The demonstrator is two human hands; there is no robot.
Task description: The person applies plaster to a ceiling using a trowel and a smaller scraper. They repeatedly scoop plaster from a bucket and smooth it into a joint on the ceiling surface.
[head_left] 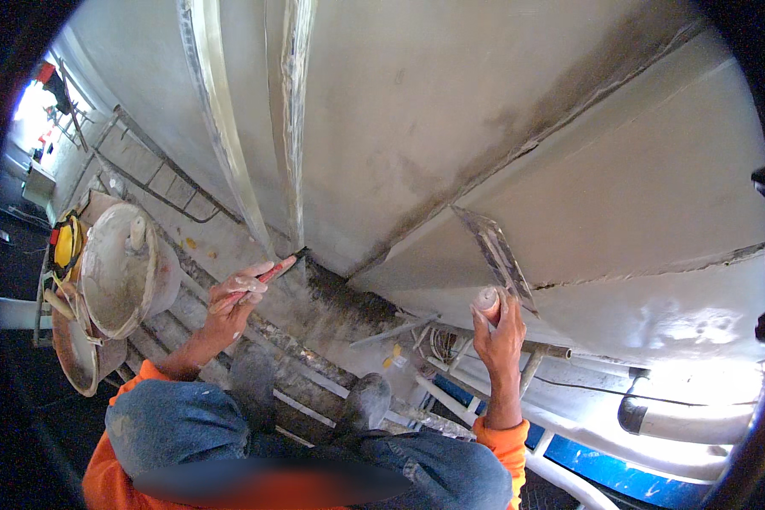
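Plaster-grey render covers the slanted wall (416, 127) that a person in orange sleeves and jeans crouches against, both hands raised to it. The left hand (236, 297) is closed around the red handle of a small trowel (274, 270), whose tip touches a dark, wet patch (340, 293) at the base of the wall, just beyond the fingers. The right hand (500, 327) is wrapped around the pale handle of a flat steel trowel (497, 251), its blade lying against the wall above the hand. Both tools look light and stiff, best gripped at the handle; the smeared blades would likely be slippery. Well to the left of the left hand sit two mortar-caked buckets (123, 272) with a yellow-and-black object (64, 245) beside them. Below the right hand run white pipes (680, 416) over a blue sheet (629, 489). No labels or signs can be made out.
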